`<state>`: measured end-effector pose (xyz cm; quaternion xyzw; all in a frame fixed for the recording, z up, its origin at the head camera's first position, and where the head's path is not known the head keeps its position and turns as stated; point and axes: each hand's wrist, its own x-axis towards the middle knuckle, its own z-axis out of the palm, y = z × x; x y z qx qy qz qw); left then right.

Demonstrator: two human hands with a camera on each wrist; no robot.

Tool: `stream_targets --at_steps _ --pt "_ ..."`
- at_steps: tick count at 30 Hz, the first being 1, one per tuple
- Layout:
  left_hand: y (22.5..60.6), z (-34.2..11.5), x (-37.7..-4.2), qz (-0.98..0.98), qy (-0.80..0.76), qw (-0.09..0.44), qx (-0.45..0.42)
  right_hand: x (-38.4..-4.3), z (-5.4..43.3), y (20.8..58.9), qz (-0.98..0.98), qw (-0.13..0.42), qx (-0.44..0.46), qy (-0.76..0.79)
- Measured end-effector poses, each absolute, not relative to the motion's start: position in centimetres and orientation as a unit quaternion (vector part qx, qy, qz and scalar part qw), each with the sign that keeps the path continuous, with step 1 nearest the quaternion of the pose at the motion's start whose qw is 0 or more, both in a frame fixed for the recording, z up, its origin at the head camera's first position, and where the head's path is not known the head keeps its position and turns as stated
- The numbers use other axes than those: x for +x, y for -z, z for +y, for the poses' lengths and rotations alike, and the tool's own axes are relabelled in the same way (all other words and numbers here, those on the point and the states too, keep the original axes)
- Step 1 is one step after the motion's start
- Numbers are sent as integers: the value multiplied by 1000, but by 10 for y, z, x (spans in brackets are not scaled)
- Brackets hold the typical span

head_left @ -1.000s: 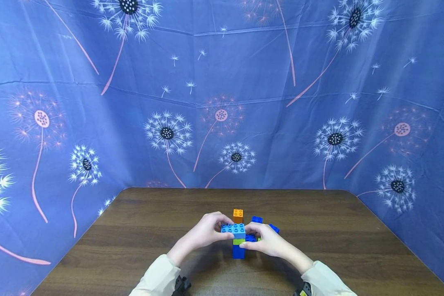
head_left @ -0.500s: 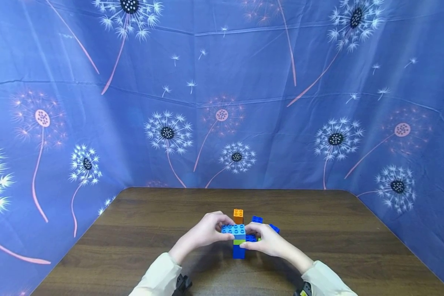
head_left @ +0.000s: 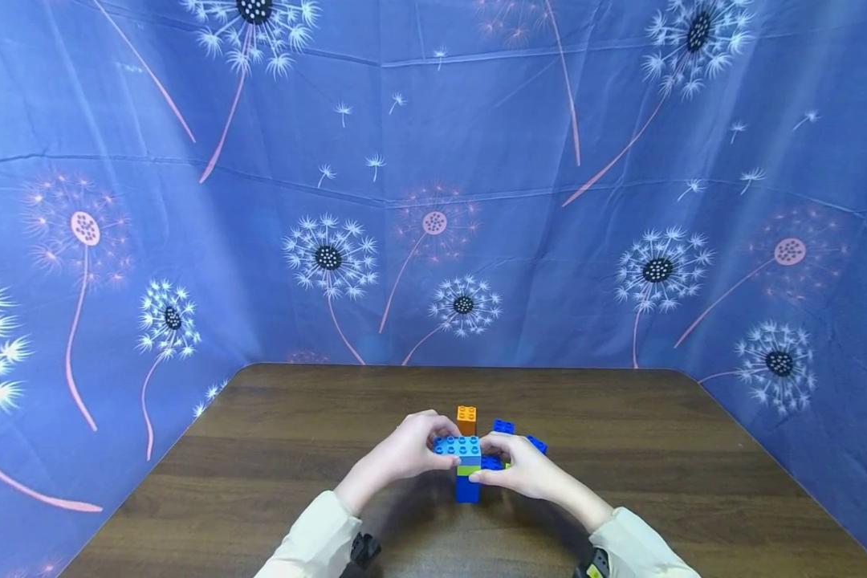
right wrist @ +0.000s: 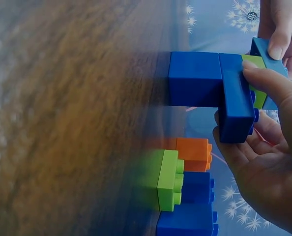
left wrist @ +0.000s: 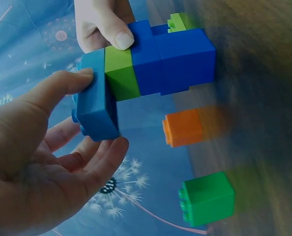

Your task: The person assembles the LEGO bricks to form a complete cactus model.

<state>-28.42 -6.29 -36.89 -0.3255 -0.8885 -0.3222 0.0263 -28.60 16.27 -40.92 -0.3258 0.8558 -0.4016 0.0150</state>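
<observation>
Well, the stack (head_left: pixel 467 482): upright on the brown table (head_left: pixel 318 417); I count a dark blue bottom brick (right wrist: pixel 194 78), a long dark blue brick (right wrist: pixel 236 108) jutting toward three o'clock, a lime brick (left wrist: pixel 122 73), and topmost a light blue brick (left wrist: pixel 97 108) jutting toward nine.
Left hand (head_left: pixel 409 448): at nine o'clock, pinching the light blue brick between thumb and fingers.
Right hand (head_left: pixel 520 466): at three o'clock, pinching the long dark blue brick.
Orange brick (head_left: pixel 466 417): loose, at twelve o'clock behind the stack.
Loose blue bricks (head_left: pixel 503 426): two, toward one and two o'clock.
Second lime brick (right wrist: pixel 167 182): mostly behind the right hand.
Green brick (left wrist: pixel 207 199): on the orange one's nine-o'clock side.
</observation>
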Motion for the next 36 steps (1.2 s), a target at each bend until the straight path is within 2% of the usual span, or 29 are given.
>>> stream_targets --at_steps 9,28,36 --pt "388 -71 -286 -860 387 12 -334 -287 162 415 857 19 -325 398" --pt "386 -72 -290 -845 412 28 -339 -289 160 413 857 -12 -335 392" --pt "390 -71 -289 -844 417 13 -337 -288 163 411 862 11 -321 392"
